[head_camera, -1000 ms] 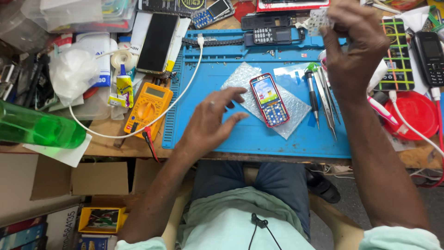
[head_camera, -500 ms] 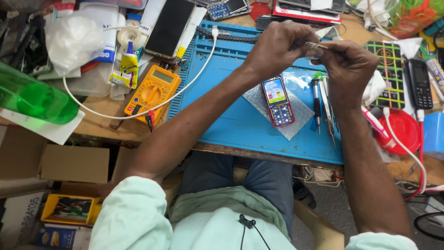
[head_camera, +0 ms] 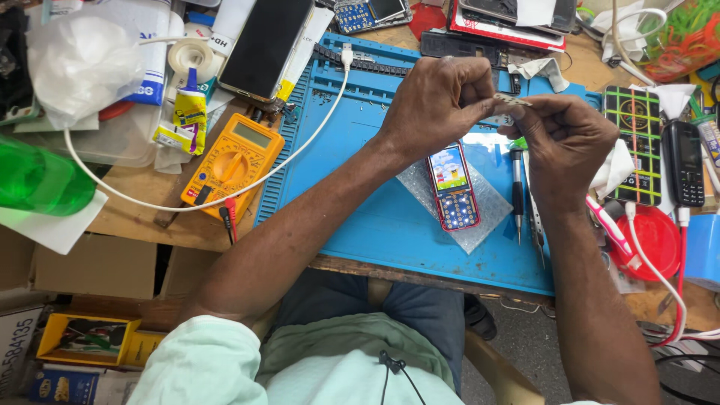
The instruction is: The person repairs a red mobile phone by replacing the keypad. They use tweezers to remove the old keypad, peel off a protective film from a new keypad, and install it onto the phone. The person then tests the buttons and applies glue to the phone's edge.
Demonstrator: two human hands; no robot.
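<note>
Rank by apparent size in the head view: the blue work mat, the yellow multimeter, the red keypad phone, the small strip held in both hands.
1. blue work mat
2. yellow multimeter
3. red keypad phone
4. small strip

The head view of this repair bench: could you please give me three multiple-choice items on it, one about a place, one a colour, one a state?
1. Where does the red keypad phone lie?
A. on the blue mat
B. on the cardboard boxes
C. in the person's lap

2. What colour is the multimeter?
A. green
B. orange-yellow
C. white

3. How is the small thin strip held?
A. lying loose on the mat
B. by one hand only
C. between the left hand and the right hand

Key: 1 A, it rests on the mat; 2 B, its case is orange-yellow; 3 C, both hands pinch it.
</note>
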